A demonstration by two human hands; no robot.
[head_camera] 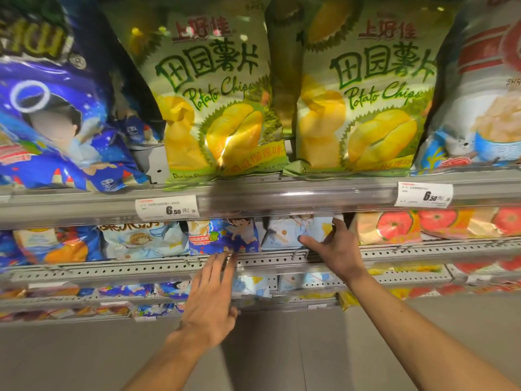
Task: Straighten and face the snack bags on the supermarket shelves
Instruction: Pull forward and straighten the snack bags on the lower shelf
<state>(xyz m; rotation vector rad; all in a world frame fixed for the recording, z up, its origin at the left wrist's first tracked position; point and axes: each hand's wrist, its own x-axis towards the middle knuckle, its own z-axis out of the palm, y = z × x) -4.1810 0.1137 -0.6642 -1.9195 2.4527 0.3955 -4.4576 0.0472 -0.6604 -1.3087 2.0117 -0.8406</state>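
Top shelf (282, 193): two green durian chip bags (217, 103) upright, blue bag (56, 114) slumped left.

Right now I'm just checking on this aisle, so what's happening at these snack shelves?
A person is facing bags on the second shelf down. The right hand grips the pale blue bag, thumb in front and fingers on its right edge. The left hand reaches with straight fingers, its fingertips at the bottom edge of the dark blue bag beside it. Above, two durian chip bags stand upright, facing out.
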